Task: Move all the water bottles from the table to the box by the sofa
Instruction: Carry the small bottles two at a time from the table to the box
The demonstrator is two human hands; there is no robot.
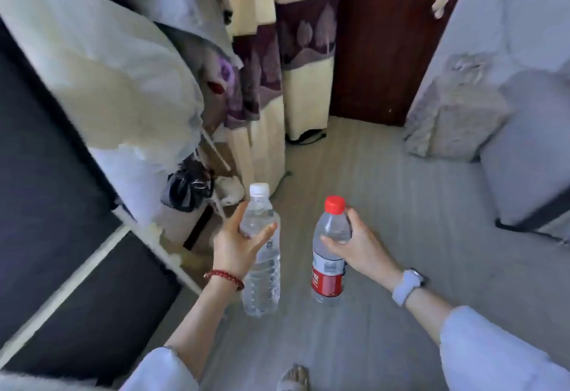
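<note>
I carry two water bottles upright above the floor. My left hand, with a red bead bracelet at the wrist, is wrapped around the upper part of a clear bottle with a white cap. My right hand, with a white watch at the wrist, grips the neck and shoulder of a clear bottle with a red cap and red label. The two bottles hang side by side, a short gap between them. Neither the table nor the box is in view.
A grey sofa with a light cushion stands on the right. Dark panels, white bedding and a black bag crowd the left. Cream-and-purple curtains and a dark wooden door stand ahead. Grey wood floor lies between.
</note>
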